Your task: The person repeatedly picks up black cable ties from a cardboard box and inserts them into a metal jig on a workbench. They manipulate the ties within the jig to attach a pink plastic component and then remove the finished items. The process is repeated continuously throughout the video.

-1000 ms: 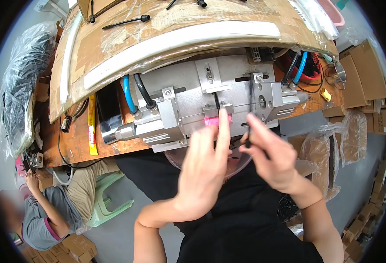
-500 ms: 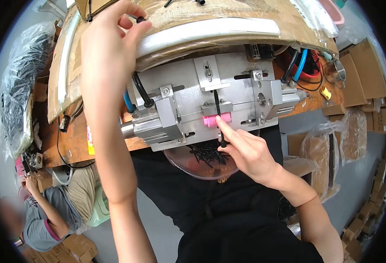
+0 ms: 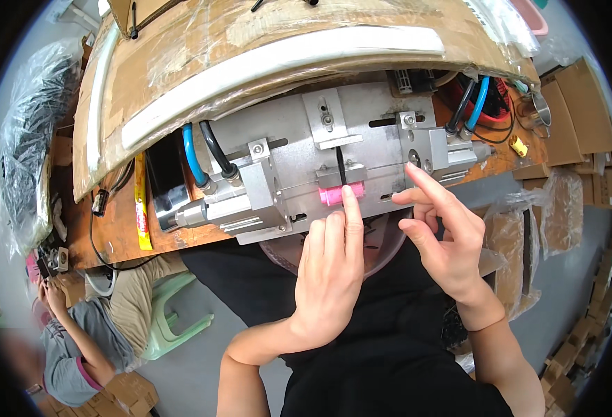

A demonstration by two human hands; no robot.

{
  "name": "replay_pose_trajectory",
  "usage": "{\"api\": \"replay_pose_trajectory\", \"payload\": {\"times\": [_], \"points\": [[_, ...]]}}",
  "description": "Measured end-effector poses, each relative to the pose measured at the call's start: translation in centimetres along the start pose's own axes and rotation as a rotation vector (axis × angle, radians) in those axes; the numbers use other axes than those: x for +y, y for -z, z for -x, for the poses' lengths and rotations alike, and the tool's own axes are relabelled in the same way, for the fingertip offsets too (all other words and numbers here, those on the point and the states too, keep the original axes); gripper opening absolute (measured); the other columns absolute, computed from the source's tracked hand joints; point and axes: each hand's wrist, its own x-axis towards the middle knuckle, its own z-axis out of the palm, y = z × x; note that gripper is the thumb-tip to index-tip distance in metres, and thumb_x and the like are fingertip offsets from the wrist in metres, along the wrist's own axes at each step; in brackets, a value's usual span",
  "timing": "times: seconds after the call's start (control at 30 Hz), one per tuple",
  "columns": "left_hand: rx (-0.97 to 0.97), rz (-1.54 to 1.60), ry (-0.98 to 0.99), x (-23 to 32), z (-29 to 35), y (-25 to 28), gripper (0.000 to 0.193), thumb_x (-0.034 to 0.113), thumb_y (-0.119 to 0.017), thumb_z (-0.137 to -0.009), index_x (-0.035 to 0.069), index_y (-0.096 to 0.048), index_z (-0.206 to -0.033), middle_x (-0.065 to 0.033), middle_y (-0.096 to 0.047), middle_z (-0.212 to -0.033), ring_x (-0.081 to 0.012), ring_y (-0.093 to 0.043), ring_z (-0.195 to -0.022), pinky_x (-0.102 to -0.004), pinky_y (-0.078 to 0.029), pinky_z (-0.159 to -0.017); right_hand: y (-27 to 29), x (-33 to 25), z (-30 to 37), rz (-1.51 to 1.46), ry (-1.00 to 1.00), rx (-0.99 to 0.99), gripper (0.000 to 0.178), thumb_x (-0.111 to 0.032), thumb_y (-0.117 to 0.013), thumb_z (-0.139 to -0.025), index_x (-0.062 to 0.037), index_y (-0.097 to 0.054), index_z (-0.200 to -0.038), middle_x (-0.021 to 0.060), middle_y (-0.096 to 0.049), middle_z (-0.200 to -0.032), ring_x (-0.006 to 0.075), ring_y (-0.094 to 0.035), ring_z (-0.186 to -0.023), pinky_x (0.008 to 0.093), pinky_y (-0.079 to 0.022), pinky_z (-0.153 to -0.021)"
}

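A slim black rod (image 3: 341,165) lies across a pink block (image 3: 330,196) at the middle of a metal fixture (image 3: 299,156). Its upper end meets a small metal stop plate (image 3: 328,121). My left hand (image 3: 330,267) comes up from below with the index fingertip pressed on the rod at the pink block. The other fingers are bent close together; the thumb and the rod's lower end are hidden beneath the hand. To the right, my right hand (image 3: 452,240) is raised off the fixture, fingers apart and holding nothing.
Metal cylinders (image 3: 247,212) with blue and black hoses flank the fixture. Cardboard (image 3: 250,42) with a white foam strip overhangs behind. A clear bowl (image 3: 389,243) sits below the front edge. At left a person (image 3: 87,333) works near a green stool (image 3: 170,320).
My left hand has come down from the cardboard to the rod; the small dark-headed piece it held is no longer seen. My right hand has let go of the rod and moved right.
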Motion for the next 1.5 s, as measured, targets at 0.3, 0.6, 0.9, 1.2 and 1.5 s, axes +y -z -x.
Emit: {"api": "replay_pose_trajectory", "payload": {"times": [0.3, 0.6, 0.9, 1.2, 1.5], "points": [[-0.077, 0.033, -0.018, 0.1, -0.6, 1.8, 0.072, -0.006, -0.058, -0.073, -0.014, -0.031, -0.140, -0.0121, -0.049, -0.095, -0.0234, -0.050, -0.084, -0.0312, -0.047, -0.079, 0.9, -0.6, -0.5, -0.004, 0.026, 0.003, 0.058, -0.004, -0.078, -0.075, -0.0019, -0.057, -0.129, 0.0074, -0.067, -0.091, 0.0099, -0.046, -0.057, 0.0235, -0.042, -0.053], [0.383, -0.017, -0.220, -4.3, -14.8, 8.4, 0.028, 0.002, -0.061, -0.078, -0.006, -0.056, -0.104, -0.0199, -0.054, -0.102, -0.0332, -0.054, -0.092, -0.0404, -0.047, -0.080, 4.1, -0.6, -15.5, 0.452, 0.549, 0.214, 0.023, -0.004, -0.066, -0.083, -0.0016, -0.067, -0.107, 0.0085, -0.065, -0.081, 0.0134, -0.059, -0.066, 0.0252, -0.045, -0.061], [0.042, 0.107, -0.205, -12.8, -18.1, 11.9, 0.020, -0.010, -0.063, -0.074, 0.000, -0.062, -0.092, -0.0130, -0.060, -0.079, -0.0258, -0.059, -0.076, -0.0346, -0.048, -0.071, 2.2, 1.7, -30.7, 0.634, 0.564, -0.314, 0.022, -0.001, -0.061, -0.079, -0.0045, -0.070, -0.099, 0.0220, -0.066, -0.085, 0.0375, -0.065, -0.079, 0.0423, -0.050, -0.071], [-0.196, 0.381, -0.076, -16.4, -12.7, 15.8, 0.024, -0.013, -0.064, -0.075, -0.003, -0.065, -0.098, -0.0063, -0.064, -0.093, -0.0130, -0.060, -0.088, -0.0270, -0.050, -0.083, 2.1, 0.1, -26.9, 0.600, 0.562, -0.163, 0.008, -0.002, -0.062, -0.078, 0.0028, -0.065, -0.084, 0.0212, -0.063, -0.084, 0.0366, -0.061, -0.083, 0.0416, -0.047, -0.074], [-0.001, 0.311, -0.110, -15.1, -10.2, 15.0, 0.024, -0.012, -0.065, -0.072, -0.002, -0.064, -0.093, -0.0073, -0.062, -0.091, -0.0158, -0.057, -0.082, -0.0266, -0.048, -0.075, 5.2, 0.8, -24.5, 0.524, 0.640, -0.182, 0.006, -0.001, -0.063, -0.085, 0.0003, -0.059, -0.090, 0.0066, -0.058, -0.083, 0.0190, -0.056, -0.074, 0.0311, -0.044, -0.067]]}}
